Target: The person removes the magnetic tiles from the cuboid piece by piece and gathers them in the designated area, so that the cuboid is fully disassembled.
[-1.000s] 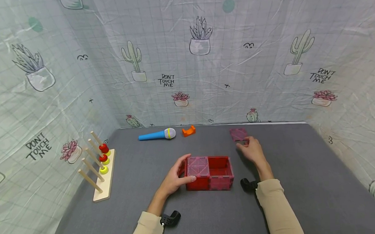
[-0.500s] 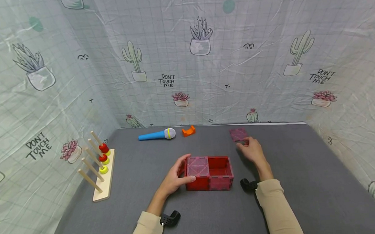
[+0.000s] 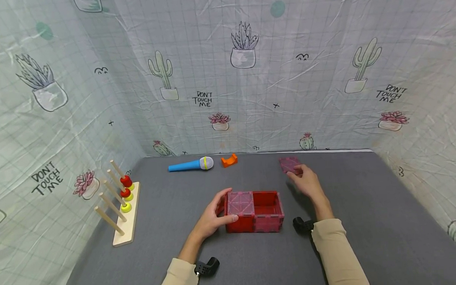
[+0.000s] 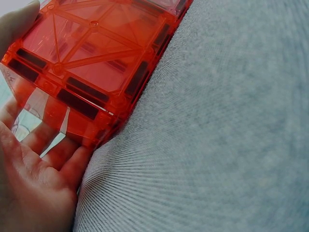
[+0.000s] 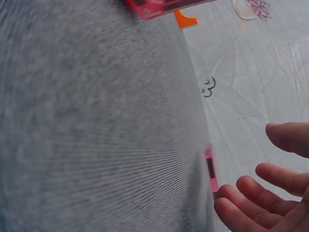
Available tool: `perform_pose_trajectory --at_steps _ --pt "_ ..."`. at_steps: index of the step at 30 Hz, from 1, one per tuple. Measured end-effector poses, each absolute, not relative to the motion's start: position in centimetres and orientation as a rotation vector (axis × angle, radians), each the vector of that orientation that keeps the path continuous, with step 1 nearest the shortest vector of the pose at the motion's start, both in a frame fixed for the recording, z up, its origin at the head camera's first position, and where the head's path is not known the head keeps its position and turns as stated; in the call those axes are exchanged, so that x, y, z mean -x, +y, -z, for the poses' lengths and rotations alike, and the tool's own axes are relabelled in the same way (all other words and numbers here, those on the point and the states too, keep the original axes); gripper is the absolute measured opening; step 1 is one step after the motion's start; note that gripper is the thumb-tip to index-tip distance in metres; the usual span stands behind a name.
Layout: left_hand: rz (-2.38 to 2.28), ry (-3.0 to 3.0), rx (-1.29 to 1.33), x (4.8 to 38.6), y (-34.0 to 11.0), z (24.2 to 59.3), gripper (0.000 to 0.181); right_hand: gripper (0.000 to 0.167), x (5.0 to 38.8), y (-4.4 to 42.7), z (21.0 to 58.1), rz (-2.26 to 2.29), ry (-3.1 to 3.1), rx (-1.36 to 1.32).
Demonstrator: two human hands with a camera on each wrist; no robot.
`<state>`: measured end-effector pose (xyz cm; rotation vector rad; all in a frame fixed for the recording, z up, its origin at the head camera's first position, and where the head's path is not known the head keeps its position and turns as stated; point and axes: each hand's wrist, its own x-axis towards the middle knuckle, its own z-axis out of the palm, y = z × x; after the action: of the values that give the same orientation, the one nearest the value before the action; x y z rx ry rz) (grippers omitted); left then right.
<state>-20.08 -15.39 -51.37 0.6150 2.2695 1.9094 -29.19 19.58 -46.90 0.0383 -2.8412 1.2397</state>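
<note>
A box built from clear red magnetic tiles (image 3: 268, 223) stands mid-table in the head view. Its left half has a tile on top; its right half is open upward. My left hand (image 3: 211, 217) grips the box's left end, thumb along the front wall and fingers behind. In the left wrist view, fingers show through the red plastic wall (image 4: 91, 43). A single loose magnetic tile (image 3: 287, 162) lies flat farther back. My right hand (image 3: 306, 182) is at its near edge, fingers and thumb apart in the right wrist view; contact with the tile cannot be made out.
A blue toy microphone (image 3: 191, 164) and an orange curved piece (image 3: 229, 160) lie near the back edge. At the left is a wooden peg board (image 3: 128, 227) with red and yellow beads on some pegs. A patterned curtain (image 3: 248, 87) closes off the back and sides.
My right thumb has moved slightly toward the loose tile's near edge. The left hand and the box have stayed in place.
</note>
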Motion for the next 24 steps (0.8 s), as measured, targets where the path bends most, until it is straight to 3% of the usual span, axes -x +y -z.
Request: perform_pose_trajectory --at_steps 24 --pt "-1.904 2.274 -0.613 20.0 -15.4 51.3 0.079 0.057 28.2 18.7 43.8 -1.319 -2.726 -0.165"
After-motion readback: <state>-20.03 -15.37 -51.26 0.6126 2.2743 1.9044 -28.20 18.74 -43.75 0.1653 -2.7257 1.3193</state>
